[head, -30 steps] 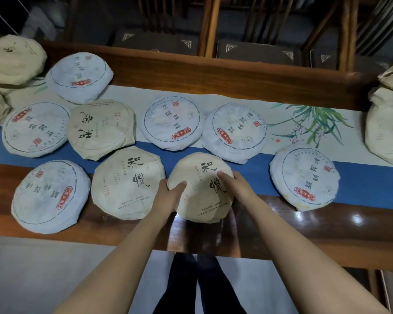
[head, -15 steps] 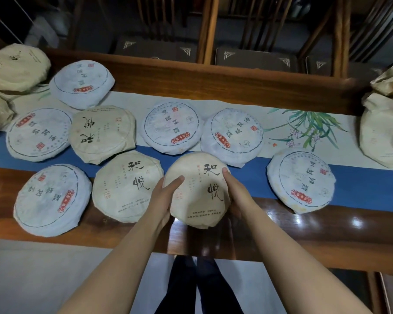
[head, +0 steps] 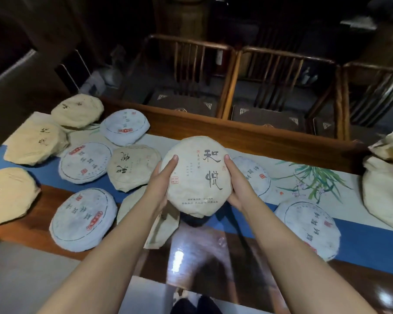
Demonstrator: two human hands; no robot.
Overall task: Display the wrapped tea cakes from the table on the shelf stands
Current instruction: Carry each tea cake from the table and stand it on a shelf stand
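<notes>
Paper wrapper looks slippery: both hands, left hand (head: 162,184) and right hand (head: 237,184), grip the tea cake (head: 196,175) by its edges only, so it could drop onto the counter (head: 213,257).

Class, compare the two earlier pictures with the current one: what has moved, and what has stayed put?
The cream-wrapped tea cake has been lifted off the table and tilted to face the camera. The left hand and right hand grip its edges as before. The camera view also rose. The other wrapped cakes, such as the white one, stayed on the table runner.
</notes>
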